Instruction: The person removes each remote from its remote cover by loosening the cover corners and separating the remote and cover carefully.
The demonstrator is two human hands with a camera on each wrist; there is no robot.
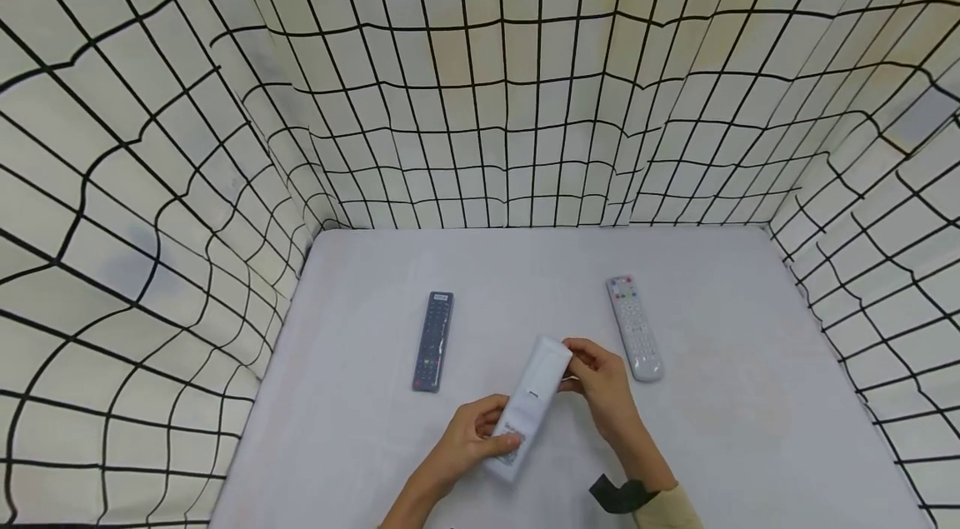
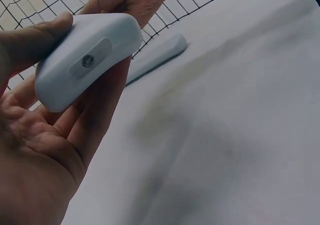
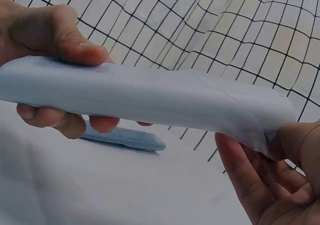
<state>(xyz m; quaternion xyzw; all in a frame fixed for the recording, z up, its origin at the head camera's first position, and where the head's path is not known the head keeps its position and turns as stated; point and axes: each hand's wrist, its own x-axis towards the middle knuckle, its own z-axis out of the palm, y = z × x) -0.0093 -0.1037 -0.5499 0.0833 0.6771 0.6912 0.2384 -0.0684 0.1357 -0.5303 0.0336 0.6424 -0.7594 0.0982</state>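
A white remote control (image 1: 534,396) is held up at a slant above the table, its face with a small dark slit and grey print turned up in the head view. My left hand (image 1: 472,439) grips its near end, thumb on top and fingers beneath. In the left wrist view, that end of the remote control (image 2: 90,60) shows a small round dark spot. My right hand (image 1: 600,383) is at the far end. In the right wrist view, the thumb and fingers of my right hand (image 3: 280,180) pinch a thin translucent film (image 3: 252,120) around that end.
A dark remote control (image 1: 432,341) lies on the white table (image 1: 337,446) to the left. Another light grey remote (image 1: 635,329) with coloured buttons lies to the right. Black netting (image 1: 506,83) over pale walls surrounds the table's back and sides. A black band (image 1: 622,496) circles the right wrist.
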